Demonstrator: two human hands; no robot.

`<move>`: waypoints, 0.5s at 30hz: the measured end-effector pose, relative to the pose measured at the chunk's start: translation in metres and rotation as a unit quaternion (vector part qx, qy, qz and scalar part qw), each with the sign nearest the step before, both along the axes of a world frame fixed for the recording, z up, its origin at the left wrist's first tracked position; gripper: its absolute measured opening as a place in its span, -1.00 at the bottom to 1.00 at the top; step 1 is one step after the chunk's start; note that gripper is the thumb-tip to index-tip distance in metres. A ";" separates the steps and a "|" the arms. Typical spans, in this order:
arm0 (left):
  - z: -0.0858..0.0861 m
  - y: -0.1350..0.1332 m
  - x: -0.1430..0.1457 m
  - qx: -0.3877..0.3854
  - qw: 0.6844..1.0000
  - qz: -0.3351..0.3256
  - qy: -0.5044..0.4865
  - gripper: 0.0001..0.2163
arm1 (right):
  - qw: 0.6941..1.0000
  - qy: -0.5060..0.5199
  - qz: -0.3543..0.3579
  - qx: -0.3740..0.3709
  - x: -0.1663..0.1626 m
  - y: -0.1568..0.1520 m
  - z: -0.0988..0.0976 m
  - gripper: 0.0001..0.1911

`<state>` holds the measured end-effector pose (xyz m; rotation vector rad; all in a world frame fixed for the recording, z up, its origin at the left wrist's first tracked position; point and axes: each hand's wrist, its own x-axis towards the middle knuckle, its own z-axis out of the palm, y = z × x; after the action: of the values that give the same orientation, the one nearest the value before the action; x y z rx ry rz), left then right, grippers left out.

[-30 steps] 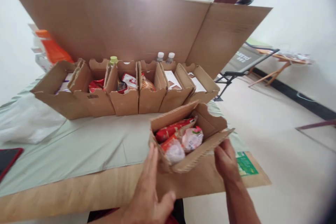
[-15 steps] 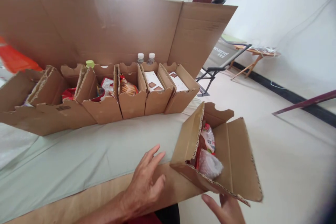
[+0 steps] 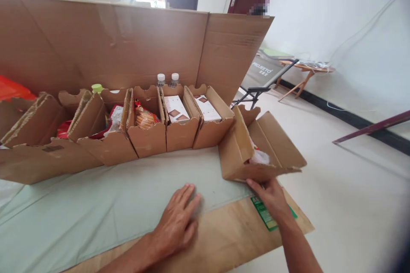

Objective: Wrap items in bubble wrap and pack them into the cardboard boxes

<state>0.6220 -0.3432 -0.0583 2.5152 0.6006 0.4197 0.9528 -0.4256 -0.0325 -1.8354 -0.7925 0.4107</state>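
Observation:
At the right end of the row, a cardboard box [image 3: 235, 166] stands on the cloth, its right flap leaning outward. A clear plastic bag [image 3: 260, 157] with a bit of red shows inside. My right hand [image 3: 270, 194] grips the box's lower front edge, thumb in front, other fingers partly hidden. My left hand [image 3: 179, 217] rests on or just over the pale green cloth [image 3: 128, 196], fingers stretched, holding nothing. Beside the box, several cardboard bins hold two white cartons [image 3: 207, 108], a bag of biscuit sticks [image 3: 145, 117] and red packets [image 3: 64, 129].
A tall cardboard panel [image 3: 128, 47] stands behind the bins, with two white-capped bottles [image 3: 174, 79] before it. The wooden board [image 3: 224, 232] forms the near edge, bearing a green label [image 3: 264, 215]. A folding chair [image 3: 264, 68] and small wooden table [image 3: 307, 68] stand beyond.
The box has moved away from me, up against the right end of the row. My right hand has followed it forward. My left hand has lowered toward the cloth; the view has shifted.

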 end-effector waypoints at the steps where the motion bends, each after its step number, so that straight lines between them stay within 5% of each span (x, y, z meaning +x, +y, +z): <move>1: -0.005 -0.001 -0.007 0.016 1.000 0.005 0.001 -0.39 | 0.999 0.018 0.029 0.011 0.016 0.012 0.001 -0.41; 7: -0.009 -0.006 -0.019 0.069 0.998 0.010 0.008 -0.48 | 0.988 0.074 0.137 0.009 0.090 0.079 0.015 -0.35; 15: -0.015 -0.003 -0.015 0.149 0.989 0.006 -0.015 -0.50 | 0.978 0.085 0.189 0.010 0.100 0.132 0.008 -0.32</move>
<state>0.6074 -0.3460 -0.0729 2.7822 0.5780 0.5897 1.0525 -0.2938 -0.0246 -1.6043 -1.0234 0.7884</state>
